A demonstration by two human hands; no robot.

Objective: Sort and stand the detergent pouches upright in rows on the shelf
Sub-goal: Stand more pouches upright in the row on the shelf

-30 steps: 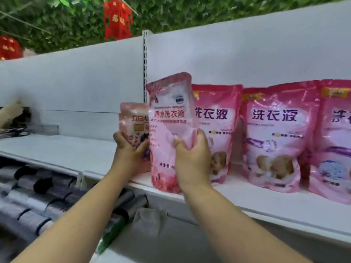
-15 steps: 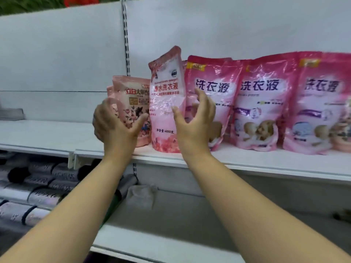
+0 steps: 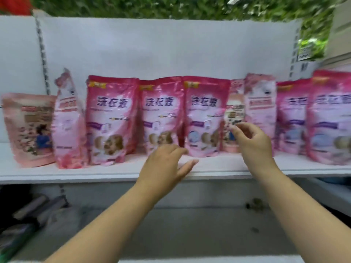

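Note:
Several pink detergent pouches stand in a row on the white shelf. At the far left is a small peach pouch, then a tall light pink pouch, then three dark pink pouches. A small peach pouch sits further back between the third dark pink pouch and a light pink pouch. My left hand hovers over the shelf edge, fingers relaxed, holding nothing. My right hand is in front of the small peach pouch with fingers loosely curled, apparently not touching it.
Two more dark pink pouches stand at the right end. A lower white shelf lies below, with dark rolls at its left. Green foliage shows above the white back panel. The frame is motion blurred.
Both hands have let go of the tall light pink pouch and the small peach pouch at the left. The view and both hands have moved right along the shelf.

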